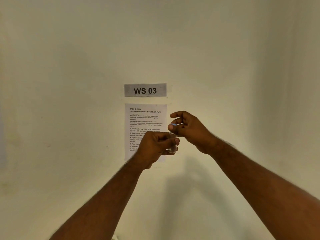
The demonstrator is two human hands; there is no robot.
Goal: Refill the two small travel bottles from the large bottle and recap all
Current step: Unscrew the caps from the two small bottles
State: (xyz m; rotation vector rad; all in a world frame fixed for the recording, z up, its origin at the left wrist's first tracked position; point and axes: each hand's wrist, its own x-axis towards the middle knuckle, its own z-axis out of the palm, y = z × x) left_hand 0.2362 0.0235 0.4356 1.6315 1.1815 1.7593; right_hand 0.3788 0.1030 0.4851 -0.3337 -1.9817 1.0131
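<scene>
Both my arms are raised in front of a pale wall. My left hand (155,146) grips a small clear travel bottle (172,148), held upright with its open neck just above my fingers. My right hand (188,129) hovers right above the bottle's mouth and pinches a small cap (174,124) with a blue edge between thumb and fingers. The cap is a little above the neck, apart from it. The large bottle and the other small bottle are out of view.
A grey sign reading "WS 03" (145,90) is taped to the wall. Below it hangs a printed task sheet (145,118), partly covered by my hands. No table is in view.
</scene>
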